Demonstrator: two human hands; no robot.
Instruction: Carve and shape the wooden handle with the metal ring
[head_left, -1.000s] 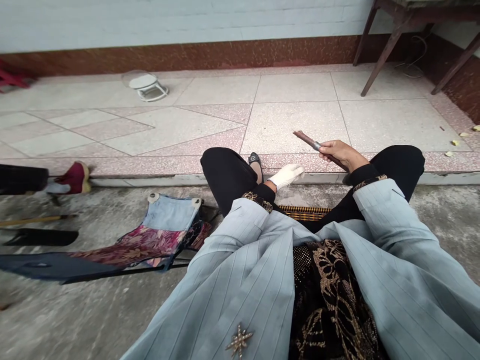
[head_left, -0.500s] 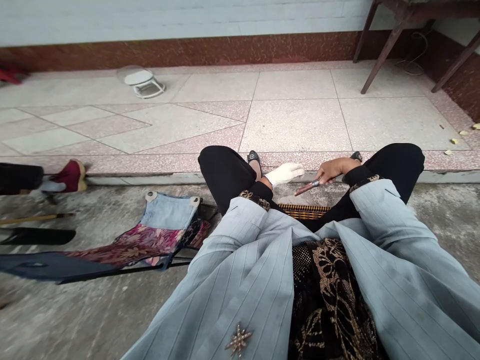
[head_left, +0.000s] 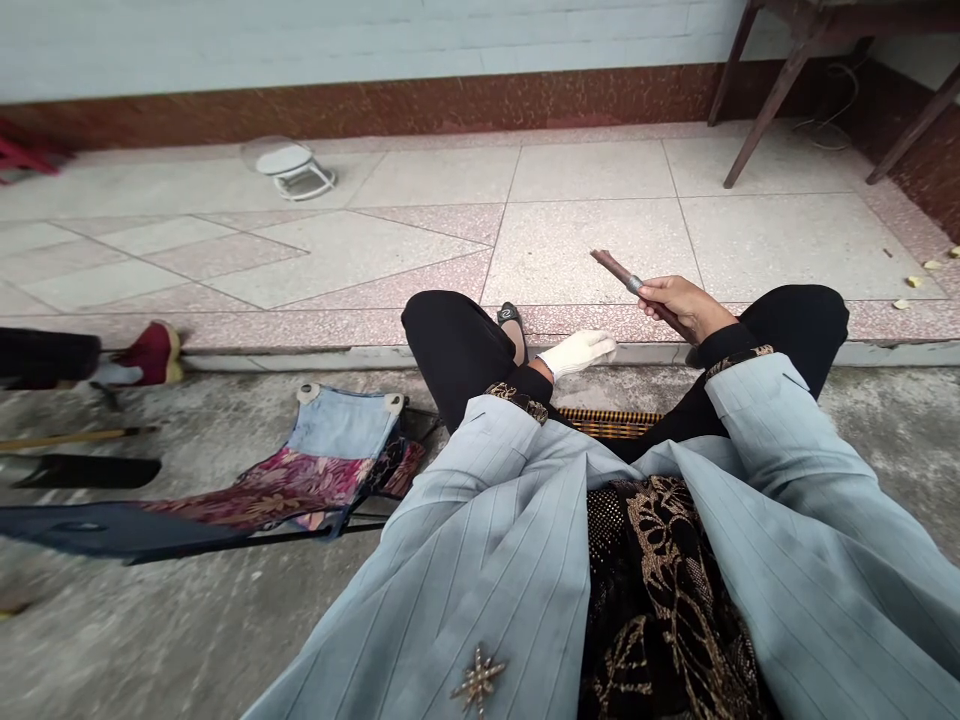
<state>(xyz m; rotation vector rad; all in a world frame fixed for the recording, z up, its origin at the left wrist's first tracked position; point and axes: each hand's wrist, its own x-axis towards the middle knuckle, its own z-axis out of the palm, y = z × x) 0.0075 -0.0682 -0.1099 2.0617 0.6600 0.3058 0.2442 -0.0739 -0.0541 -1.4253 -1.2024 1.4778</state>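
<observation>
My right hand (head_left: 686, 305), bare, is closed around a brown stick (head_left: 615, 268) with a silvery-grey band (head_left: 634, 284) near its middle. The stick is raised over the tiled step, its rough far end pointing up and left, while its lower part runs under my fingers. My left hand (head_left: 579, 352), in a white glove, hovers between my knees, lower and left of the stick. Its fingers are stretched out, nothing shows in them, and it is apart from the stick. Below it, a yellow-and-black woven seat (head_left: 609, 422) shows between my legs.
A folding lounge chair (head_left: 337, 430) stands on the concrete at my left. Another person's red shoe (head_left: 154, 352) is by the step edge, near a yellow pole (head_left: 67, 438). A small white stool (head_left: 289, 165) and a dark wooden table (head_left: 780, 100) stand on the tiles.
My right hand has lifted, and the stick has swung from pointing down-left to pointing up-left. My left hand has shifted slightly right and down. The view has shifted a little.
</observation>
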